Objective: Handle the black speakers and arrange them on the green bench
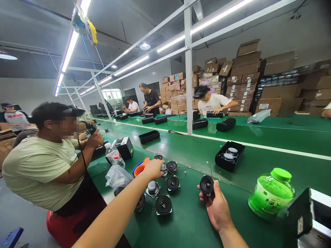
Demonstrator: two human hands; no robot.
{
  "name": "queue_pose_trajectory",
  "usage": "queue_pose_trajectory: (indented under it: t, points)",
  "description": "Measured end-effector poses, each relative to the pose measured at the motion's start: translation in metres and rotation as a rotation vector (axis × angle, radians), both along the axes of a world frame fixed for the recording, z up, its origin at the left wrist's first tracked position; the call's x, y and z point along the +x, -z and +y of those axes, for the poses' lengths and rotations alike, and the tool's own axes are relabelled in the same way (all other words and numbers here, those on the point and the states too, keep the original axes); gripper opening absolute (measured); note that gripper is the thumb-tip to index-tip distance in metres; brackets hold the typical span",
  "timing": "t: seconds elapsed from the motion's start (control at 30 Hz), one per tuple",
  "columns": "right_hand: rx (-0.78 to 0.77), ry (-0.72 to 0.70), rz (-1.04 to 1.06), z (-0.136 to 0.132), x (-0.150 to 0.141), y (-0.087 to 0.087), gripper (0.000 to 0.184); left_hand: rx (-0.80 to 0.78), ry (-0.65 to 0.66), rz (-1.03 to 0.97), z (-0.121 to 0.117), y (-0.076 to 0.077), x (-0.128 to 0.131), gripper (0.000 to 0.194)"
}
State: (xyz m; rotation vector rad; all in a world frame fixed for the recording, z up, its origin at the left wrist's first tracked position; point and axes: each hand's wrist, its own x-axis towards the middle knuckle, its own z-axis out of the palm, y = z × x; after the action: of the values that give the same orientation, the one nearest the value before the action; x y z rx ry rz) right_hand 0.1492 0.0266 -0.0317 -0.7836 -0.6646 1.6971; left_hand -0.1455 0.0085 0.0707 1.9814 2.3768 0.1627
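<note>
Pinching speaker driver (207,185) | cone (206,184) up-left | right hand (217,208) on rim | left hand (154,168) unclear

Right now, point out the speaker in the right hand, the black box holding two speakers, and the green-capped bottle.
Speaker (207,185) in the right hand (216,210): head view, on the black cone.
Black box (224,164): head view, on the front wall.
Green-capped bottle (271,197): head view, on the body.

Black speaker driver (207,185), green assembly belt (188,220), white belt stripe (258,145)
</note>
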Motion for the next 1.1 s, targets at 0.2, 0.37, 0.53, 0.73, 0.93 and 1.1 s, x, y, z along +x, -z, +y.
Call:
queue_pose_trajectory:
  t: [0.2, 0.37, 0.53, 0.73, 0.93, 1.1]
  points:
    - [0.009, -0.011, -0.019, 0.000, 0.001, 0.000, 0.054, -0.124, 0.038, 0.142, 0.008, 0.015, 0.004, 0.042]
    - [-0.003, -0.011, -0.029, 0.000, 0.000, -0.002, 0.077, -0.176, 0.014, 0.210, 0.011, 0.009, 0.003, 0.039]
    - [-0.024, -0.022, -0.040, 0.001, 0.000, -0.004, 0.090, -0.258, 0.041, 0.234, 0.002, 0.006, -0.001, 0.041]
    - [-0.051, -0.025, -0.061, 0.002, 0.001, 0.002, 0.088, -0.210, 0.051, 0.258, -0.001, -0.014, -0.009, 0.048]
    - [-0.051, -0.037, -0.109, -0.001, 0.002, 0.006, 0.088, -0.072, -0.139, 0.299, 0.043, -0.058, -0.055, 0.047]
    - [-0.049, -0.042, -0.115, 0.005, 0.002, 0.018, 0.088, -0.065, -0.338, 0.314, 0.089, -0.062, -0.121, 0.045]
